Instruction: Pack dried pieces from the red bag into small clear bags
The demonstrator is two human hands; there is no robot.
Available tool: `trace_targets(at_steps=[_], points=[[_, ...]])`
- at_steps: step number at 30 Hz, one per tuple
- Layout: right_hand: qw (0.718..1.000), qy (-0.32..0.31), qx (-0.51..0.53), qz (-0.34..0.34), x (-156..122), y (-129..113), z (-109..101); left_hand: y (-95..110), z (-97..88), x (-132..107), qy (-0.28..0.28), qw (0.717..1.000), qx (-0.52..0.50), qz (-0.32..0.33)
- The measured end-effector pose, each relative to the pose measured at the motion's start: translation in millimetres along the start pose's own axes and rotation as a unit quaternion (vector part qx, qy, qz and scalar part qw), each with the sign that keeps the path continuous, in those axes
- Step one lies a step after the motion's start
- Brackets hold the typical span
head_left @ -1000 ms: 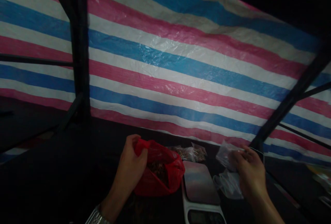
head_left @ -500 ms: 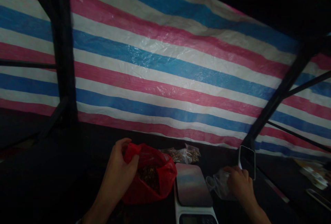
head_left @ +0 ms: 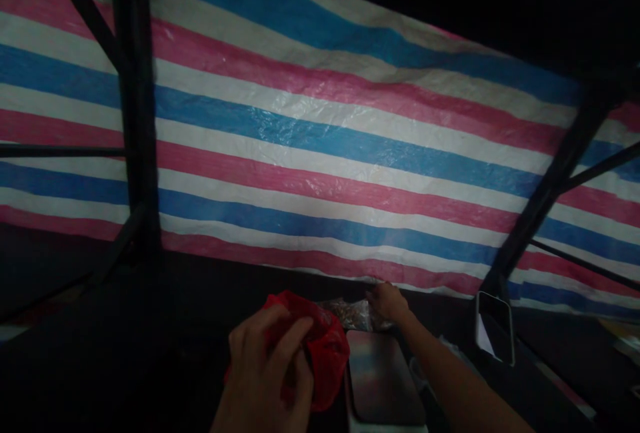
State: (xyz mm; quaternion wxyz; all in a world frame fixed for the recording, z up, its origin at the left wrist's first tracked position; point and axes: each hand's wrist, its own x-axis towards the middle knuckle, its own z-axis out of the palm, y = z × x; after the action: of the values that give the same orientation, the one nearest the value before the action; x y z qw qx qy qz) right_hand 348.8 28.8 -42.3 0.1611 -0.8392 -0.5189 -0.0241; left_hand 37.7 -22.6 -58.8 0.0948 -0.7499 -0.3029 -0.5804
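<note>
My left hand (head_left: 270,363) is over a red plastic bag (head_left: 330,360); its fingers are bent and apart, touching the bag's near side. The bag's mouth and contents are hidden from this angle. My right hand (head_left: 387,301) reaches past the scale to the small clear bags (head_left: 353,315) of brown bits at the back. Its fingers are closed at the rightmost bag, and the fingertips are partly hidden. Between my arms stands a kitchen scale (head_left: 383,376) with a shiny, bare plate. A crumpled clear bag (head_left: 457,353) lies partly behind my right forearm.
A phone (head_left: 494,328) leans near a dark slanted post (head_left: 545,200) on the right. Another dark post (head_left: 137,106) rises at the left. A striped plastic sheet (head_left: 325,153) hangs behind the dark table (head_left: 200,293). Blurred items lie at the far right edge.
My right hand has left the crumpled clear bag and moved left and away to the small filled bags. My left hand has shifted right and nearer, and the red bag's mouth no longer shows.
</note>
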Motion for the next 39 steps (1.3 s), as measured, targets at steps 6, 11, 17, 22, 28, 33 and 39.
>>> trace_targets(at_steps=[6,11,17,22,28,33,39], points=[[0.999,-0.015,0.012,0.029,-7,-7,-18,21,4.5,2,-0.028,0.983,-0.180,-0.021],[0.991,0.071,0.075,-0.090,-46,-31,-49,29,15.4,6,-0.156,0.870,-0.365,-0.291],[0.955,0.089,0.153,-0.236,-127,-85,-58,25,30.6,4,-0.160,0.754,-0.456,-0.446],[0.935,0.101,0.257,-0.224,-150,-106,-45,14,28.7,13,-0.132,0.725,-0.480,-0.477],[0.890,0.103,0.411,-0.169,-148,-116,-35,8,24.5,19,-0.107,0.704,-0.489,-0.504],[0.876,-0.011,0.453,-0.165,-139,-117,-44,8,22.2,25,-0.088,0.704,-0.481,-0.515],[0.865,-0.022,0.463,-0.193,-132,-108,-45,15,23.3,35,-0.115,0.756,-0.423,-0.486]])
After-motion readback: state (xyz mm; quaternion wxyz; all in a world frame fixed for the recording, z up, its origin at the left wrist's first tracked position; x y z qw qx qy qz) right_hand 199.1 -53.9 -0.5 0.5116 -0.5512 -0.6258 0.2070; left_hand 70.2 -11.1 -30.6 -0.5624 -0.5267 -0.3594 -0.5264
